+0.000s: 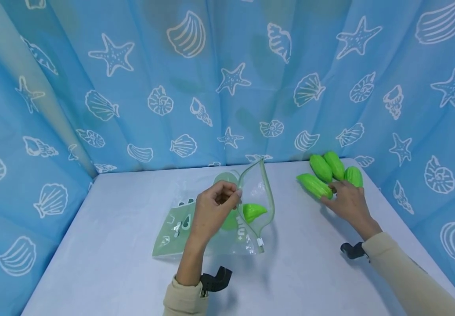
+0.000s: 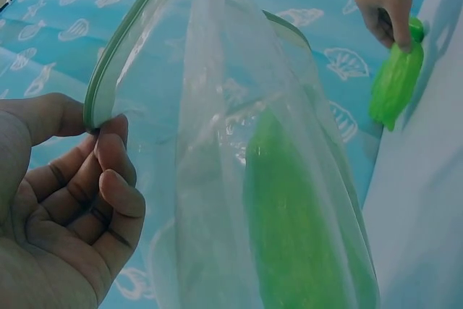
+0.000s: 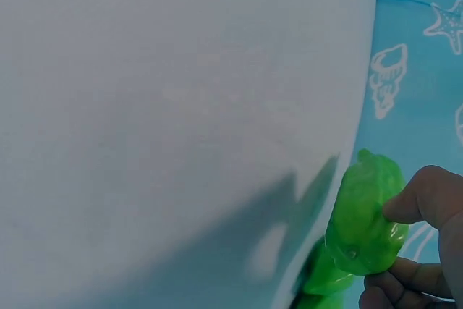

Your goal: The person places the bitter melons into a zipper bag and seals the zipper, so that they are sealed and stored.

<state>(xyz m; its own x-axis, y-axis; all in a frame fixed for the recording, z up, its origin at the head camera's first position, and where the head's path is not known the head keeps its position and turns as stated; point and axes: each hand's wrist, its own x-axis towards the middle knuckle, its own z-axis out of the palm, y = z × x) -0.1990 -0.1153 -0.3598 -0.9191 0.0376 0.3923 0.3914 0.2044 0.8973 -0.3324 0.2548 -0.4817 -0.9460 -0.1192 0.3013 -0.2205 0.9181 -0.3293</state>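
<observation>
My left hand point(image 1: 211, 210) pinches the green rim of a clear zip bag point(image 1: 221, 245) between thumb and index finger, its other fingers loosely curled. The bag lies printed side up, its mouth raised and gaping to the right, with a white slider point(image 1: 260, 242) at the near end. Inside is a ridged green cucumber-like vegetable point(image 1: 253, 212), also seen through the plastic in the left wrist view. At the far right, my right hand point(image 1: 348, 202) grips another such vegetable point(image 1: 312, 184) by one end, thumb against fingers point(image 3: 412, 276).
Several more green vegetables point(image 1: 334, 165) lie close together behind my right hand, near the table's back right corner. A white-covered table point(image 1: 105, 228) spreads under everything. Blue curtains point(image 1: 211, 87) with white shells and starfish stand along the back and sides.
</observation>
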